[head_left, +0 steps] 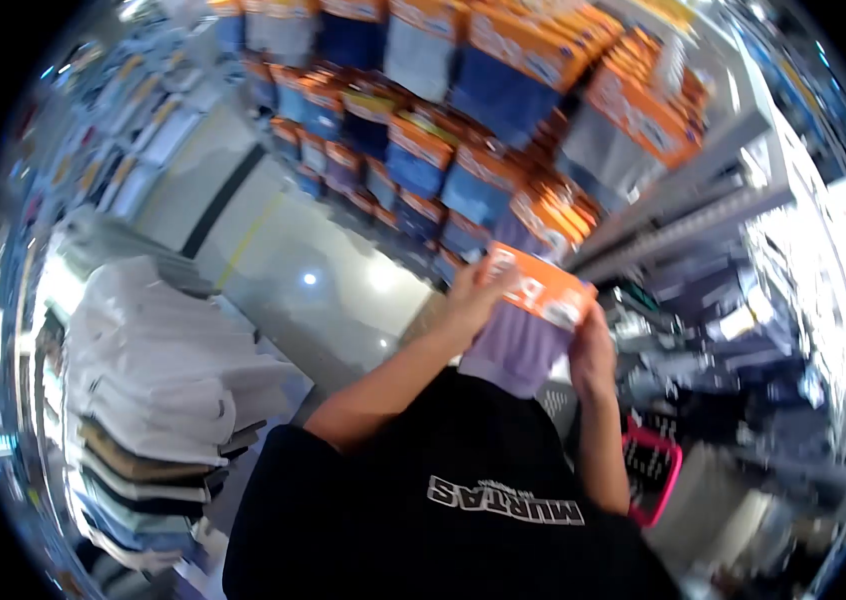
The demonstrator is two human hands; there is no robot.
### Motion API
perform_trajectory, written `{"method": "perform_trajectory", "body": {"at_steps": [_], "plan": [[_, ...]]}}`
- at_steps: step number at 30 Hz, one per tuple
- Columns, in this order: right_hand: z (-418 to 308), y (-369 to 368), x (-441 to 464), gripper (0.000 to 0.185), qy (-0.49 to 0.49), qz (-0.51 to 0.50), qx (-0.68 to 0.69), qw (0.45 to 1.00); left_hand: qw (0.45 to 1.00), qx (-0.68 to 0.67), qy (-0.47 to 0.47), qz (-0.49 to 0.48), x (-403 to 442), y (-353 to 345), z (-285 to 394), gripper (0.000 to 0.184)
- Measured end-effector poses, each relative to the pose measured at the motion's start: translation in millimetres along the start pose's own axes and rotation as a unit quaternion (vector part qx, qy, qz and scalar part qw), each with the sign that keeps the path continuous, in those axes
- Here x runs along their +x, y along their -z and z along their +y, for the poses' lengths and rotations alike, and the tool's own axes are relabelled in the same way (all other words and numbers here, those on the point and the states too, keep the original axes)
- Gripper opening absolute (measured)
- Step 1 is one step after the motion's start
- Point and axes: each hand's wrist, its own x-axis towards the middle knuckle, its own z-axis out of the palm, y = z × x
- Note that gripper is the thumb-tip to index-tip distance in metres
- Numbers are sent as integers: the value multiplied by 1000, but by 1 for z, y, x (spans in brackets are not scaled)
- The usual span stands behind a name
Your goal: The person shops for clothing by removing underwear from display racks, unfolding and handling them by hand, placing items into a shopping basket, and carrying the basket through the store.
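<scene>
Orange-topped pack (518,340), off the display rack (733,142)!
Left hand (476,297) grasping one edge, right hand (592,350) the other, in front of the rack, pack unhung.

"What's held?"
"A purple fabric pack with an orange card header (525,322): bare left hand (476,298) at its ten o'clock, bare right hand (593,350) at three."
"Elsewhere?"
"White cloth shirts (143,340), nine o'clock."
</scene>
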Motion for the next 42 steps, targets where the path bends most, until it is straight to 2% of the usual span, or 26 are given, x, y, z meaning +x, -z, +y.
{"method": "perform_trajectory", "body": {"at_steps": [1,2,3,4,7,10,11,14,15,19,22,25,28,32,33,36,37,39,42], "plan": [[5,-19,4,44,-26,-18,14,999,998,-58,26,7,-13,4,1,30],[24,-15,6,46,75,-86,-111,987,999,-11,0,37,-14,18,-12,33],[20,-33,7,42,14,-76,-116,990,1000,-11,2,29,-22,27,-11,32],[22,-42,11,35,-7,-70,-115,991,1000,-9,-4,25,-26,36,-6,32],[38,-66,17,32,-25,-54,-41,997,995,-79,-32,57,-31,67,-2,28],[48,-81,18,33,-68,12,44,997,992,51,-79,80,-35,105,15,22],[48,-83,21,33,-73,9,40,997,992,43,-80,92,-34,106,17,20],[46,-90,24,33,-66,27,55,996,986,112,-115,51,-32,107,13,23],[46,-90,25,35,-59,14,52,997,977,174,-112,55,-32,102,16,25],[44,-85,22,36,-21,1,25,999,980,153,-113,54,-27,82,17,24],[38,-79,21,36,-28,2,52,998,972,179,-145,48,-25,77,15,26],[38,-77,17,35,-11,7,53,998,952,227,-189,84,-28,73,19,28],[34,-84,13,30,-12,24,84,996,966,168,-165,102,-32,65,17,29],[34,-90,11,30,-41,44,107,992,962,189,-154,127,-34,65,12,28],[32,-93,10,30,-52,52,110,991,978,151,-102,98,-36,69,14,27],[33,-94,10,40,-85,68,130,986,997,45,-47,48,-30,84,5,26],[28,-98,8,42,-95,74,145,982,998,-65,0,-6,-31,93,3,28],[28,-99,10,49,-131,73,184,971,997,-52,36,-40,-36,99,-1,30],[27,-99,9,48,-160,15,247,956,993,-63,62,-73,-40,107,-18,37]]}}
